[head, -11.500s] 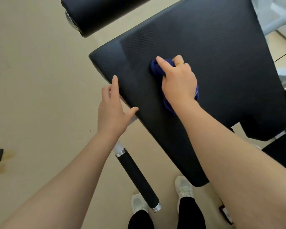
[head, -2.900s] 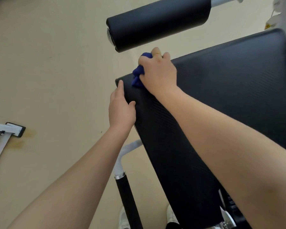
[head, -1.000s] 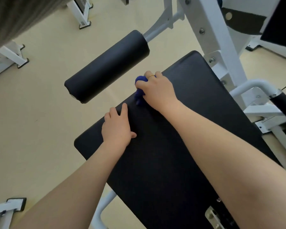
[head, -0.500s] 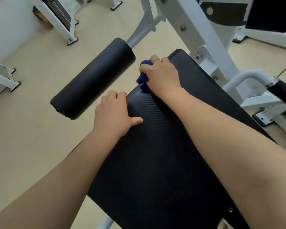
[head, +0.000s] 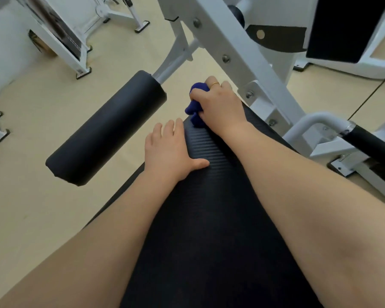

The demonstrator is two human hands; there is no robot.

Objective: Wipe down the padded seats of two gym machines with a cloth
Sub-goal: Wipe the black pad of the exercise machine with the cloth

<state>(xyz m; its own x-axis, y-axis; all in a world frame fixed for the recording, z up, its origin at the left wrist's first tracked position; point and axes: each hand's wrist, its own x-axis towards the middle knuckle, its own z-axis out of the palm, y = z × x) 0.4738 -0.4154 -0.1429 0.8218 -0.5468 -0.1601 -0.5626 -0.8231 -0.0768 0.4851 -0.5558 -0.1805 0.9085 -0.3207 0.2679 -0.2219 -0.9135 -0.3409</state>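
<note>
Head view looks down on a pale beige floor that fills the frame from 6 to 11 o'clock. Over it, from the centre down to 5 o'clock, spreads the black padded seat of a gym machine, its ribbed cover catching light near the far edge. A white steel frame slants from 12 o'clock down toward 3 o'clock, studded with bolts, and a second black pad sits at 1 o'clock. At 9 to 10 o'clock, just beyond the seat's far left edge, lies a black foam roller on a white bar. More white machine legs stand at 11 o'clock, and a black-gripped handle juts in at 3 o'clock.

Two bare forearms reach in from the bottom. The left hand rests on the seat's far left edge just above centre, fingers fairly straight and draped over the rim, thumb lying out across the ribbed surface; it grasps nothing. The right hand, at about 12 o'clock from centre, is clenched around a bunched dark blue cloth and holds it against the seat's far corner, next to the frame. A thin gold ring shows on one finger of that hand.
</note>
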